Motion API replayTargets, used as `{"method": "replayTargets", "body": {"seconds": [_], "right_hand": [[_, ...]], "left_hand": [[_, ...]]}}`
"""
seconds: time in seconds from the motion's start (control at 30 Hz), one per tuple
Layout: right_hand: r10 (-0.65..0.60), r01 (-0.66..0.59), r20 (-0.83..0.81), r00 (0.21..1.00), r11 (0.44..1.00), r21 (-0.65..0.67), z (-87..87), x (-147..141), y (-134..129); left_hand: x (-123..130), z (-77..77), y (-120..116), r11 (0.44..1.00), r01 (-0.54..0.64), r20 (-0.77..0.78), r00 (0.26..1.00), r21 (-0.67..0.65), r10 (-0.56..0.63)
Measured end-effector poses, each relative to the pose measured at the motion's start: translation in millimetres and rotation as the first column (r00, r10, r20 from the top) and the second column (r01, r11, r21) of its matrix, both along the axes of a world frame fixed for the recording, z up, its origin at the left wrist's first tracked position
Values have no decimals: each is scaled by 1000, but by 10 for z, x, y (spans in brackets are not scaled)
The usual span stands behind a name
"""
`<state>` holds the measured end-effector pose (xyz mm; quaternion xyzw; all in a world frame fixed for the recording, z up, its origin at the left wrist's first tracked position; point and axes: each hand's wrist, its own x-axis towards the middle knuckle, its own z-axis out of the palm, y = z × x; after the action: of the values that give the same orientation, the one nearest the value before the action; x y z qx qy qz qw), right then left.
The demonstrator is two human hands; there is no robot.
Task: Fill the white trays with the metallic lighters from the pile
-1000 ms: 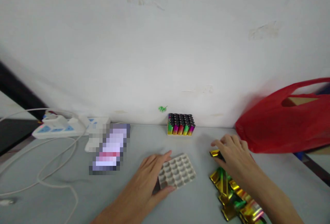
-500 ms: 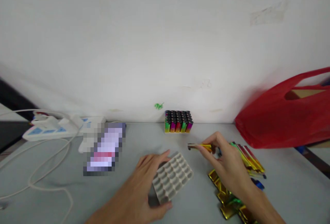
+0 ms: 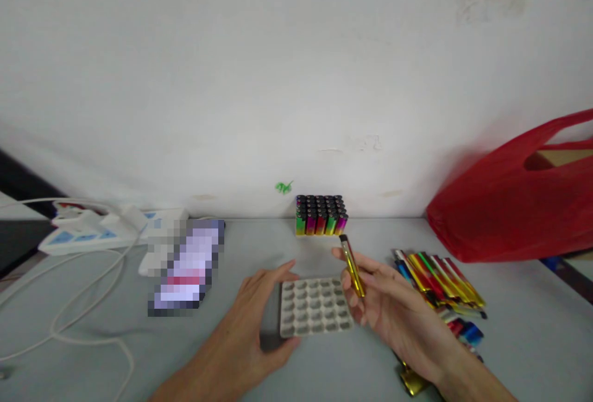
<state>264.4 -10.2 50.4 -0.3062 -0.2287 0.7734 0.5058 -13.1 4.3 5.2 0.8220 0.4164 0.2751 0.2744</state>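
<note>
A pale grey tray (image 3: pixel 316 307) with rows of hollow cells lies on the table in front of me. My left hand (image 3: pixel 266 312) spans its left end, with fingers at the far edge and thumb at the near edge. Between the thumb and fingers of my right hand (image 3: pixel 377 291), a shiny gold lighter (image 3: pixel 353 268) with a black top is held up, tilted, over the tray's right end. More shiny coloured lighters (image 3: pixel 442 278) lie in a pile right of that hand, and gold pieces (image 3: pixel 412 382) show partly beneath its wrist.
A block of upright black-topped lighters (image 3: pixel 321 217) stands against the wall (image 3: pixel 296 81). A phone (image 3: pixel 189 266), a power strip (image 3: pixel 92 232) and loose white cables (image 3: pixel 99 294) are at left. The red bag (image 3: pixel 514 204) sits at back right.
The tray has turned from a slant to nearly square. My right hand has moved left and rolled over, bringing the lighter from lying flat to more upright. My left hand stays by the tray.
</note>
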Motion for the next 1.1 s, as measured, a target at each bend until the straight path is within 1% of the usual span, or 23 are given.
{"method": "replayTargets", "body": {"seconds": [0.1, 0.17, 0.27, 0.37, 0.43, 0.57, 0.67, 0.77, 0.83, 0.9, 0.97, 1.03, 1.1], "right_hand": [[40, -40, -9, 999, 999, 18, 17, 28, -29], [65, -65, -7, 998, 998, 4, 2, 33, -39], [105, -106, -8, 994, 994, -38, -33, 23, -35], [117, -117, -14, 993, 992, -45, -48, 10, -29], [110, -110, -13, 994, 993, -42, -42, 8, -32], [74, -73, 4, 997, 994, -75, -26, 3, -49], [41, -37, 49, 998, 996, -79, -37, -16, -64], [-23, 27, 126, 992, 999, -29, -51, -47, -72], [-44, 43, 155, 987, 999, 11, -51, -61, -71], [-15, 14, 152, 988, 1000, 9, -48, -65, -68], [48, -47, 127, 991, 999, -10, -48, -64, -67], [105, -105, 77, 991, 994, -12, -54, -70, -70], [133, -133, 17, 991, 991, 5, -65, -87, -79]], "left_hand": [[-26, 51, -16, 998, 57, -56, 997, -3, -57], [-27, 106, -37, 995, 95, -105, 990, 14, -93], [-10, 179, -53, 988, 146, -120, 983, 39, -141], [-7, 207, -40, 981, 191, -126, 974, 16, -188], [-16, 202, -27, 978, 208, -106, 972, -4, -207], [-20, 188, -35, 967, 252, 5, 968, -27, -252], [-3, 226, -70, 972, 236, 29, 972, -13, -235], [6, 289, -98, 989, 148, -19, 989, 4, -148], [5, 308, -98, 992, 124, -43, 992, 23, -123], [4, 302, -84, 988, 151, -52, 988, 41, -149], [8, 287, -64, 978, 205, -54, 978, 49, -202], [19, 287, -50, 968, 247, -67, 967, 42, -244], [32, 310, -49, 962, 273, -77, 959, 15, -271]]}}
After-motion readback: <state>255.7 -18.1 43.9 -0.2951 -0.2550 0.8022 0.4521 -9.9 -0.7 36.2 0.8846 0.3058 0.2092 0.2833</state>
